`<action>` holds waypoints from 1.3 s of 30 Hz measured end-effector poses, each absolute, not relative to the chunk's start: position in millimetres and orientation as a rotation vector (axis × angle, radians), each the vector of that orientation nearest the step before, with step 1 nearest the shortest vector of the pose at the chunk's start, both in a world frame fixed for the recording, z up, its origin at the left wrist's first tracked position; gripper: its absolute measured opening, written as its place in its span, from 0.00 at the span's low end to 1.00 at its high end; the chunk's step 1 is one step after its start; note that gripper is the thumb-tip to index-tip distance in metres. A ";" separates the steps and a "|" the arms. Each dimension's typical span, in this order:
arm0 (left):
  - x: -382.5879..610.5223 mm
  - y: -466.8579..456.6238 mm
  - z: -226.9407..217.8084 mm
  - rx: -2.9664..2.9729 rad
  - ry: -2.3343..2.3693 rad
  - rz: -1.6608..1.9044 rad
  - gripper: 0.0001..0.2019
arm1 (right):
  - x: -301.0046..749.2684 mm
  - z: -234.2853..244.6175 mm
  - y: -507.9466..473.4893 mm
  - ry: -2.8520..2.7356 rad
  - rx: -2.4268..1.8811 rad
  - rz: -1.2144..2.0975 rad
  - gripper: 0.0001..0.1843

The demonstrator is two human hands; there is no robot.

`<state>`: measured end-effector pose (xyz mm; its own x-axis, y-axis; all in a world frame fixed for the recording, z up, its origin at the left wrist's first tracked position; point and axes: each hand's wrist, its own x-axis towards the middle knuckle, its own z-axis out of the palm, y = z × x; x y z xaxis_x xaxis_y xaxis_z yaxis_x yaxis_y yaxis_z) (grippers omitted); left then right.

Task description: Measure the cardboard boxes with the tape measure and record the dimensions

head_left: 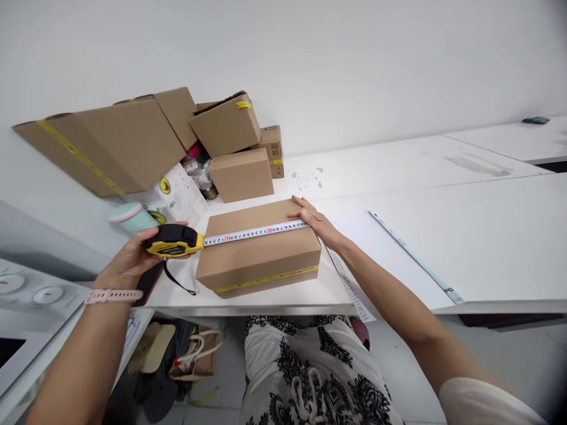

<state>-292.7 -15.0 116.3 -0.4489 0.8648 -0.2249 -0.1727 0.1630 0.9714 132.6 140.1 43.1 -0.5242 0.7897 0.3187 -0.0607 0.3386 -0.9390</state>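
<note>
A closed cardboard box [259,260] with a yellow tape strip lies on the white table [398,177] in front of me. My left hand [133,257] is closed around a yellow and black tape measure [173,241] at the box's left end. Its white blade [252,232] runs across the top of the box. My right hand [316,221] rests at the box's far right corner, fingers pressing the end of the blade down on the box edge.
Several cardboard boxes [230,127] are piled against the wall at the back left, with a large one [110,141] leaning. A mint cup with a pink lid [133,217] stands near my left hand. A long ruler [416,257] lies on white sheets to the right. Bags [195,354] sit under the table.
</note>
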 end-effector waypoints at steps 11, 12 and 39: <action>-287.3 -28.3 142.2 0.652 1.584 1.318 0.30 | 125.7 34.4 145.4 -1.712 -0.692 1.275 0.21; -288.7 -30.4 142.5 0.651 1.584 1.321 0.30 | 125.5 34.0 145.3 -1.707 -0.696 1.281 0.21; -232.2 -72.2 158.2 0.729 1.471 1.462 0.33 | 129.1 42.9 132.9 -1.624 -0.771 1.260 0.20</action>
<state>-232.2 -72.2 158.2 -0.4126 0.8905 -0.1917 -0.1859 0.1237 0.9747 129.1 132.9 42.9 -0.3892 0.8772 0.2810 -0.0537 0.2829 -0.9576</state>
